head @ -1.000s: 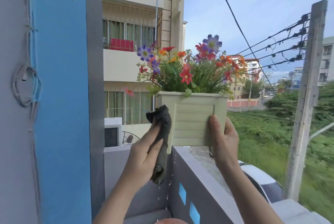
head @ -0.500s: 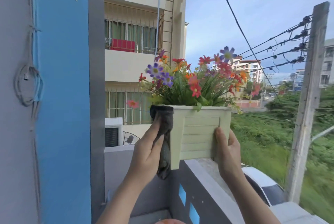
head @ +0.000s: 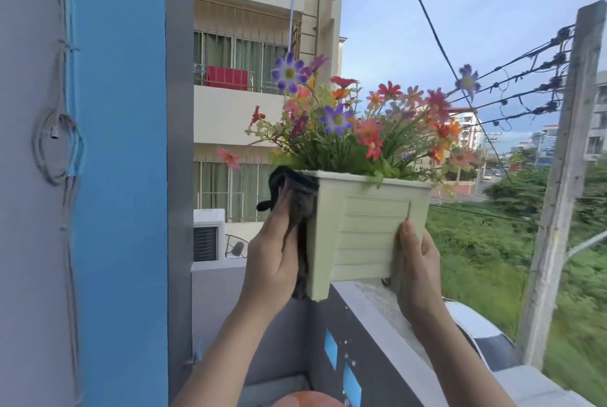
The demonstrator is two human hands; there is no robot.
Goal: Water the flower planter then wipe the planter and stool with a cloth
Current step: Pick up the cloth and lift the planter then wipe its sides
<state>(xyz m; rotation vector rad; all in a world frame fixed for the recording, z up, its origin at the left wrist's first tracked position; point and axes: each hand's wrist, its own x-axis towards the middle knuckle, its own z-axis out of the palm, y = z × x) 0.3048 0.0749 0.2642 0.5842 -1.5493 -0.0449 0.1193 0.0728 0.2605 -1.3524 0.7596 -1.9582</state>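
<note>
A pale green square planter full of colourful flowers stands tilted on the top of the grey balcony wall, its left corner hanging over the edge. My left hand presses a dark grey cloth flat against the planter's left side, up to the rim. My right hand grips the planter's right side, thumb on the front panel. No stool is recognisable; only an orange rounded edge shows at the bottom.
A blue and grey pillar with cables stands close on the left. Beyond the wall are a beige apartment block, a wooden pole with wires, a white car below and green scrub. Water drops run down the wall face.
The planter has turned and tilted, its left corner swinging toward me. My left hand has slid the cloth up along the left side to the rim. My right hand kept its grip.
</note>
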